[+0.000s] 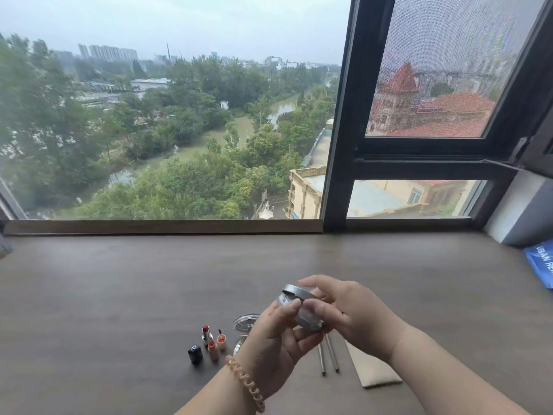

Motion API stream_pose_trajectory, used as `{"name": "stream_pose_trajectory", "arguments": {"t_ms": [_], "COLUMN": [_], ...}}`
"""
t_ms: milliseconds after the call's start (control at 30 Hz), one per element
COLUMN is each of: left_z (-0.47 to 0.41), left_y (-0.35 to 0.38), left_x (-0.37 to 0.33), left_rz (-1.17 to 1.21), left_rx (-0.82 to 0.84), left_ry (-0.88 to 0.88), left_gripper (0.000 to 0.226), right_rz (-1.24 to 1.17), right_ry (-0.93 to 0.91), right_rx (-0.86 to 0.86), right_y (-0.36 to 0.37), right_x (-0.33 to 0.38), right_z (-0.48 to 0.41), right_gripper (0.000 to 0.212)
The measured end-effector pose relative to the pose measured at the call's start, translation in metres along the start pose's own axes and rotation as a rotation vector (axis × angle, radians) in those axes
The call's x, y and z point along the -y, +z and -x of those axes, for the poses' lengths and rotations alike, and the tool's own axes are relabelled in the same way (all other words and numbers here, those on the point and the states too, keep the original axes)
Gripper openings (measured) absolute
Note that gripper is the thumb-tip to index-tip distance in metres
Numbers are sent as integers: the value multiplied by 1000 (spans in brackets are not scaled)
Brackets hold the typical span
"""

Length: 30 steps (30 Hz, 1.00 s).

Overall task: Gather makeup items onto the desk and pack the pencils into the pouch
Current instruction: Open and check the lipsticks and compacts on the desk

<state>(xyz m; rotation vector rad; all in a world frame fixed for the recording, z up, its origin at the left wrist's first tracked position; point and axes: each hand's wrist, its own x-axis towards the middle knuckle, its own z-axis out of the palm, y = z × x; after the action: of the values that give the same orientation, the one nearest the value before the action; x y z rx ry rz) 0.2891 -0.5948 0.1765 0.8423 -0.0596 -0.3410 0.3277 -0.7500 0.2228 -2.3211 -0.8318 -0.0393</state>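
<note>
Above the brown desk [119, 295] both hands hold a small round silver jar [299, 310]. My left hand [275, 348] grips its body from below. My right hand [347, 310] pinches its silver lid [296, 290] at the top. Two grey pencils [327, 354] lie side by side on the desk under my hands. A beige pouch [371, 369] lies flat just right of them, partly hidden by my right wrist. An open red lipstick [206, 333], its black cap [195, 353] and two small orange tubes [217, 345] stand to the left.
A clear round lid or dish [244, 323] sits on the desk behind my left hand. A blue packet [541, 265] lies at the far right edge. A wide window with a dark frame [338, 145] runs along the back of the desk.
</note>
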Motion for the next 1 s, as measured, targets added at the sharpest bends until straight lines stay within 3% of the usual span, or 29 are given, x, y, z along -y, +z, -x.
{"name": "stream_pose_trajectory", "arguments": {"t_ms": [67, 200, 367, 533, 633, 800, 1000], "left_z": [-1, 1, 3, 3, 1, -6, -29], "left_y": [1, 2, -3, -15, -21, -40, -61], "left_x": [0, 5, 7, 12, 21, 50, 77], "left_rz": [64, 75, -83, -279, -289, -228, -214], "left_rx": [11, 69, -5, -205, -314, -542, -771], "left_ry": [-22, -88, -171, -212, -259, -359, -371], "left_gripper": [61, 49, 47, 24, 23, 21, 18], "right_rz": [-136, -234, -251, -149, -110, -461, -135], "right_ry": [47, 131, 274, 344, 406, 636, 741], "right_rx": [-103, -300, -354, -312, -202, -169, 31], "right_y": [-1, 1, 4, 10, 21, 41, 69], "right_x": [-11, -28, -42, -55, -63, -77, -106], "right_z": [-1, -5, -7, -10, -13, -4, 23], "right_gripper": [39, 63, 37, 38, 42, 37, 17]}}
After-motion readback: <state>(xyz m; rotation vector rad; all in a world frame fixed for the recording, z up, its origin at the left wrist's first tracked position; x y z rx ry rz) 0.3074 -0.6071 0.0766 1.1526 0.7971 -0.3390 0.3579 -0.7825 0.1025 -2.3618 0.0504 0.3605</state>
